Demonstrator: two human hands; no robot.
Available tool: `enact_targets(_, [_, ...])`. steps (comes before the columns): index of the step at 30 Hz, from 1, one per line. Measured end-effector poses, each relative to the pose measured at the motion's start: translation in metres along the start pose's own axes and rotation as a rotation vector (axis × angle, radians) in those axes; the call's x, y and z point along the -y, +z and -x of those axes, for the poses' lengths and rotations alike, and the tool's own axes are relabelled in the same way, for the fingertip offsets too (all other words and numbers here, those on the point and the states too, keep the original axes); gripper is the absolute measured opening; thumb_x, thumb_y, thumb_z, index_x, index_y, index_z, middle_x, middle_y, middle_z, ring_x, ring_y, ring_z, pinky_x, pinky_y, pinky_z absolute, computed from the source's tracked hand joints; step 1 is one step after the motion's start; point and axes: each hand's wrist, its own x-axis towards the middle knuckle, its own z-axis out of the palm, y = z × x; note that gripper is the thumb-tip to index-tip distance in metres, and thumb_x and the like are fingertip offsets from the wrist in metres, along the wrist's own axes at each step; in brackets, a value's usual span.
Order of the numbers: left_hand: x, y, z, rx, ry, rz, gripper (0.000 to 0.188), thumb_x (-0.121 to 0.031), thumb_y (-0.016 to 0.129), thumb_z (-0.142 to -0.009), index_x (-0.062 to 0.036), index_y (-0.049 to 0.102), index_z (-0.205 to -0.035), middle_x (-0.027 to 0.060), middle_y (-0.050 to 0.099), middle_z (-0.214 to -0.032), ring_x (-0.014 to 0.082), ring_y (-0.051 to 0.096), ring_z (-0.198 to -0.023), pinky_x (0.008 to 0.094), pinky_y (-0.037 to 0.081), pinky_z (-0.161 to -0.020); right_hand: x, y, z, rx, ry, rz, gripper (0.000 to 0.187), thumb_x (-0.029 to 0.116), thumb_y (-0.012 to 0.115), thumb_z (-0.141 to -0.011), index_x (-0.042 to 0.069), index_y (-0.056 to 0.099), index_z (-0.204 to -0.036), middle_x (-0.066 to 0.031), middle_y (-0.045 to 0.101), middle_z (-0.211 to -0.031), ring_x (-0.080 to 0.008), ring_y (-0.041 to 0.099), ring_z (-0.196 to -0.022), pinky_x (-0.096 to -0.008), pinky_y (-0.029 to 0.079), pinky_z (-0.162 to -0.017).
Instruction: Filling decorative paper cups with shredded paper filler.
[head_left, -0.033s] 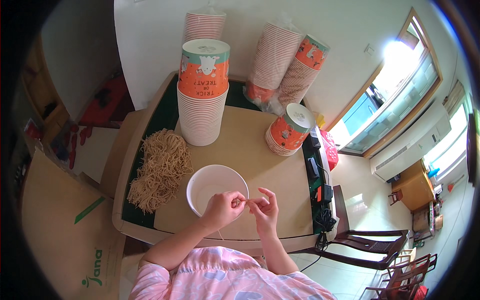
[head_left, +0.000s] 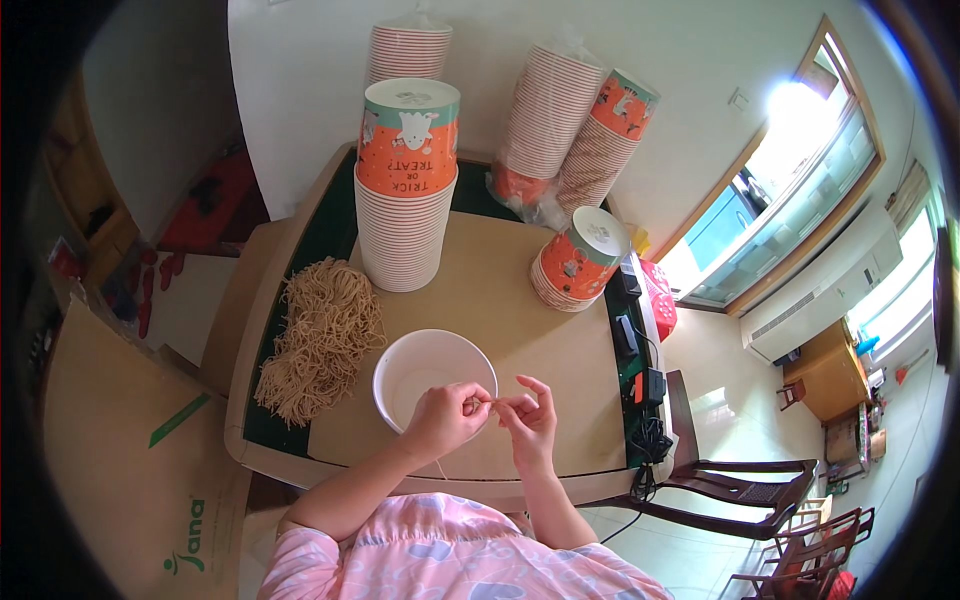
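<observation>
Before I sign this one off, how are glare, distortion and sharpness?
Head view: glare burns out the glazed door's upper part; head view: the table's near edge bows, and the corners go black; head view: left hand and right hand show no obvious motion blur, but the thin cord between them is hard to trace.

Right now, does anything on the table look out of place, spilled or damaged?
I see nothing spilled or damaged. Two spots look untidy: the tan cords lie in a loose, tangled heap left of the open white bucket, and black cable is bunched at the right edge of the table.
</observation>
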Motion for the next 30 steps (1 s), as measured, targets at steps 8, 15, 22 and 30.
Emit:
enact_targets(8, [0.0014, -0.0009, 0.0, 0.005, -0.003, 0.011, 0.008, -0.015, 0.067, -0.079, -0.0072, 0.068, -0.081, 0.0069, 0.063, -0.062, 0.0191, 0.061, -0.053, 0.0311, 0.048, -0.052, -0.0005, 0.0007, -0.0002, -0.001, 0.011, -0.008, 0.044, -0.006, 0.063, -0.083, 0.004, 0.044, -0.123, -0.0074, 0.067, -0.086, -0.0097, 0.061, -0.076, -0.0207, 0.045, -0.062])
enact_targets(15, [0.0024, -0.0013, 0.0006, -0.014, 0.023, 0.029, 0.008, -0.015, 0.068, -0.078, -0.0069, 0.067, -0.08, 0.007, 0.062, -0.061, 0.0191, 0.061, -0.053, 0.0315, 0.048, -0.052, -0.0026, 0.0009, -0.0007, 0.0, -0.01, 0.025, 0.044, -0.005, 0.063, -0.084, 0.004, 0.045, -0.122, -0.0073, 0.067, -0.086, -0.0095, 0.061, -0.077, -0.02, 0.046, -0.062])
enact_targets(22, [-0.0007, -0.0052, 0.0016, 0.048, -0.034, -0.022, 0.009, -0.015, 0.07, -0.077, -0.0074, 0.066, -0.08, 0.0048, 0.058, -0.058, 0.0186, 0.06, -0.052, 0.0322, 0.047, -0.052, -0.0021, 0.0023, -0.0008, 0.001, -0.017, 0.034, 0.044, -0.005, 0.064, -0.084, 0.004, 0.045, -0.123, -0.0064, 0.066, -0.087, -0.0092, 0.06, -0.076, -0.0199, 0.046, -0.062])
enact_targets(30, [0.0033, -0.0019, 0.0019, -0.004, 0.045, -0.021, 0.011, -0.017, 0.07, -0.077, -0.0065, 0.069, -0.081, 0.0066, 0.061, -0.062, 0.019, 0.061, -0.054, 0.0314, 0.048, -0.054, -0.0008, 0.0039, -0.0004, -0.012, -0.004, 0.037, 0.043, -0.006, 0.063, -0.084, 0.005, 0.046, -0.122, -0.0059, 0.065, -0.087, -0.0089, 0.059, -0.075, -0.0201, 0.046, -0.062])
